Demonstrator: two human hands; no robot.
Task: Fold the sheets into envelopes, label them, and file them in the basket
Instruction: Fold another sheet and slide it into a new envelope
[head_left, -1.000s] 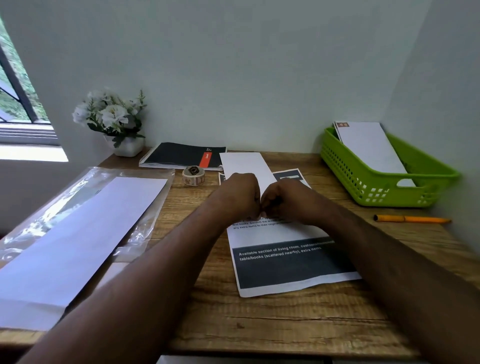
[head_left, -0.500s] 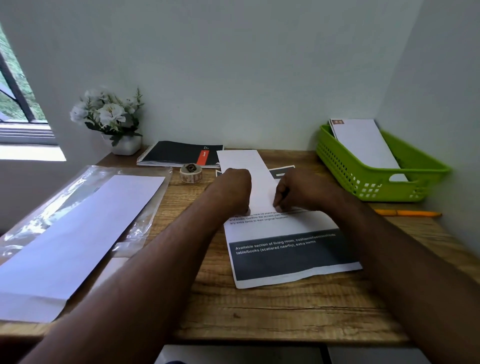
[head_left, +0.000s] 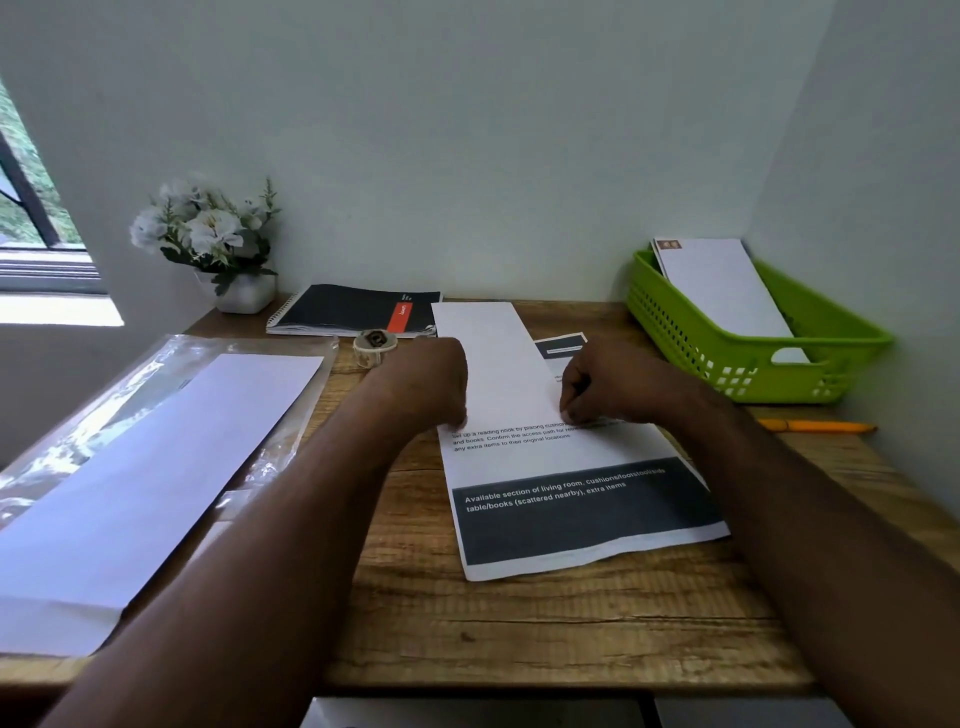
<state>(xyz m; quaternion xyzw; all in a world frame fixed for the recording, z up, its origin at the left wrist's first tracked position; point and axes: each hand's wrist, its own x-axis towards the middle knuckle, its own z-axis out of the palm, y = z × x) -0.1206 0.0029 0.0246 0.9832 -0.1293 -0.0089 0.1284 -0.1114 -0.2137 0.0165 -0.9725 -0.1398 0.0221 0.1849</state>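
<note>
Head view. Wooden desk (head_left: 545, 634) in pale corner. Left hand (head_left: 431, 382) and right hand (head_left: 605, 384), fingers curled, press folded edge of printed sheet (head_left: 566, 499); flap runs away between hands. Step, judged: creasing fold. Next: run crease outward, fold remainder. Green basket (head_left: 727, 358) beyond right hand, already holding an envelope (head_left: 722, 286).

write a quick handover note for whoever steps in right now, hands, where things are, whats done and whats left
Left hand and right hand: fingers curled, pressing the near edge of the white folded strip onto the printed sheet at mid-desk.
Green basket, far right, holds one labelled envelope.
Blank sheet lies left on clear plastic; sticker roll and orange pen are nearby.
Left: finish this fold, label, file, then the blank sheet.
</note>
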